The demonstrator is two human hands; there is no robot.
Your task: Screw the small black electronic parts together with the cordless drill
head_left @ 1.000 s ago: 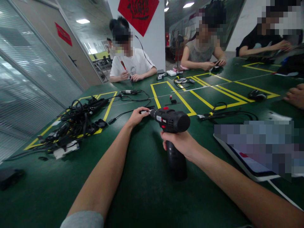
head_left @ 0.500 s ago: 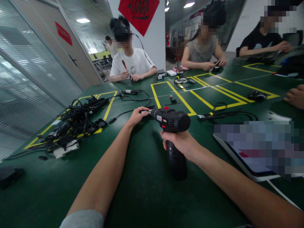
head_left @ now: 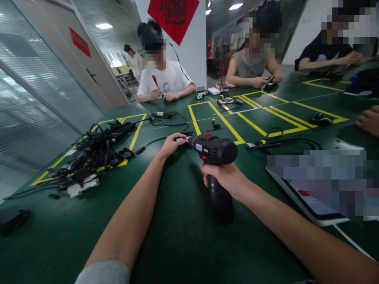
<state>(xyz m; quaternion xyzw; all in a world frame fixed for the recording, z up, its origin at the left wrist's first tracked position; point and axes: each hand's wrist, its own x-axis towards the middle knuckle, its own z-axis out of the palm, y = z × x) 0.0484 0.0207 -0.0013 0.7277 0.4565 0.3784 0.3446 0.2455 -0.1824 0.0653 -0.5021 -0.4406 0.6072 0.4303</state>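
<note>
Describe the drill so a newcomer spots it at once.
Over the green table, in mid-view, is the right hand. It grips the drill, whose nose points toward the left hand. Red marks and a pistol grip set it apart from the black cables.

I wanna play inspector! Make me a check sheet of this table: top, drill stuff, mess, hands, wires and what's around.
Surface: green tabletop with yellow outlines.
Job's things: black-and-red drill, its front end at a small dark piece; exact contact unclear.
Clutter: small black bit beyond the drill; dark object at the left edge, blurry.
Hands: right hand grips the drill's handle; left hand touches the small dark piece.
Cables: tangled heap at left; black bundle right of the drill.
Surroundings: people seated across; red sign behind.
</note>
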